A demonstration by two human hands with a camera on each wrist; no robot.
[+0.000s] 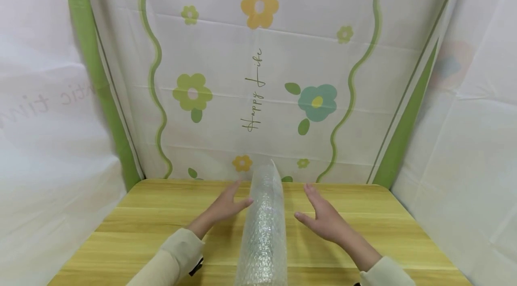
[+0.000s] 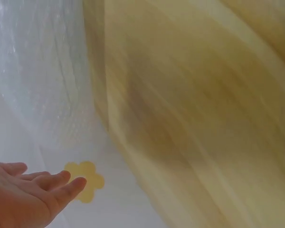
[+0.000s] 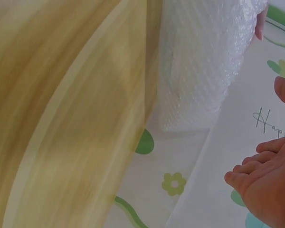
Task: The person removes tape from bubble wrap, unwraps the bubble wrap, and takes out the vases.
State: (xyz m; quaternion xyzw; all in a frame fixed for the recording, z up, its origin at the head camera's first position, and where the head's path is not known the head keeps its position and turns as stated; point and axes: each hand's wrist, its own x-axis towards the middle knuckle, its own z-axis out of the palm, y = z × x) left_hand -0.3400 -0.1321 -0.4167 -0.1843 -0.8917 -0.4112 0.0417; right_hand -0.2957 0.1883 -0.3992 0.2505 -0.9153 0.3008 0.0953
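Observation:
A long roll of bubble wrap [image 1: 263,227] lies lengthwise down the middle of the wooden table [image 1: 177,200], its far end reaching the back edge. My left hand [image 1: 224,207] is just left of the roll with fingers spread, the thumb tip right at its side. On the other side, my right hand [image 1: 325,221] hovers apart from the roll, fingers straight and palm turned toward it. The left wrist view shows the bubble wrap [image 2: 38,66] beyond the left hand's fingers [image 2: 61,190]. In the right wrist view the bubble wrap [image 3: 204,61] stands apart from the right hand [image 3: 270,175].
A white curtain [image 1: 218,52] printed with flowers and "Happy Life" hangs behind the table's back edge. More white fabric [image 1: 52,142] encloses the left side, and another sheet [image 1: 464,151] the right. Green strips [image 1: 109,97] run along the corners.

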